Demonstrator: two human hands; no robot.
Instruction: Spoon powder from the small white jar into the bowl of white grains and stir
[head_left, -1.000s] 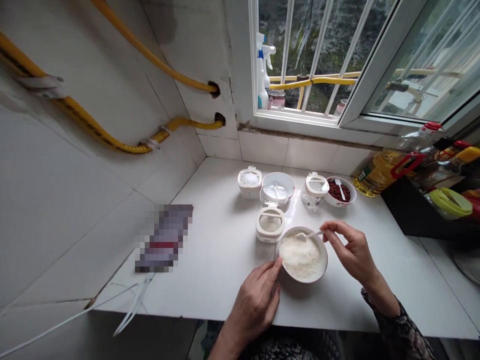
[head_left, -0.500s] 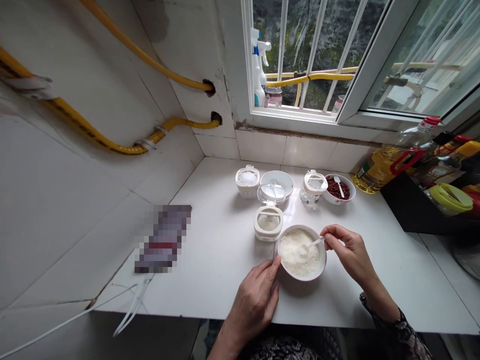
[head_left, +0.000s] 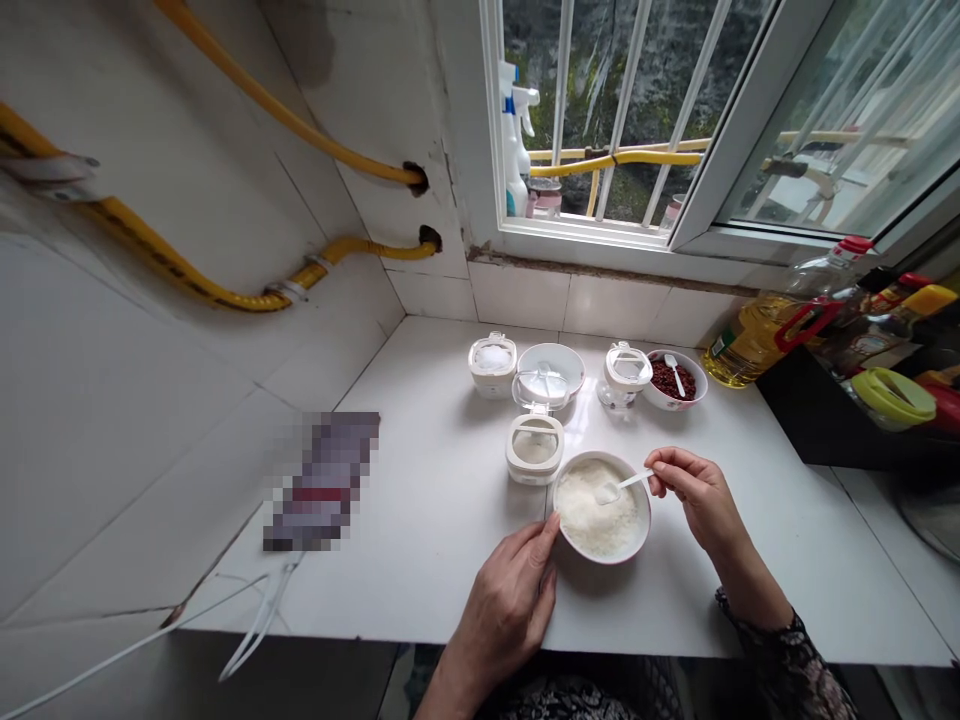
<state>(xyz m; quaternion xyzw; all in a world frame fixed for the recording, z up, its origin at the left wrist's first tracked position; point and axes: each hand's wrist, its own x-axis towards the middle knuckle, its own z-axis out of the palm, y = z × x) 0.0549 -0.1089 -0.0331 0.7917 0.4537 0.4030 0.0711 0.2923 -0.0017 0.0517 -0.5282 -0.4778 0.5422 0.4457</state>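
Note:
A round bowl of white, powdery or grainy stuff stands near the counter's front edge. My left hand grips its left rim, thumb on the edge. Between the thumb and fingers of my right hand is the handle of a small white spoon; its bowl end lies at the surface of the white contents. Just behind and left of the bowl sits a square container with its clear lid raised.
Behind are a white container, a white bowl, a clear jar and a bowl of dark red bits with a spoon. Oil bottle and black rack stand right; a blurred flat object with a white cable lies left.
The spoon in my right hand has shifted a little, and its tip shows more clearly above the white contents. My left hand stays on the rim. The whole view has moved slightly.

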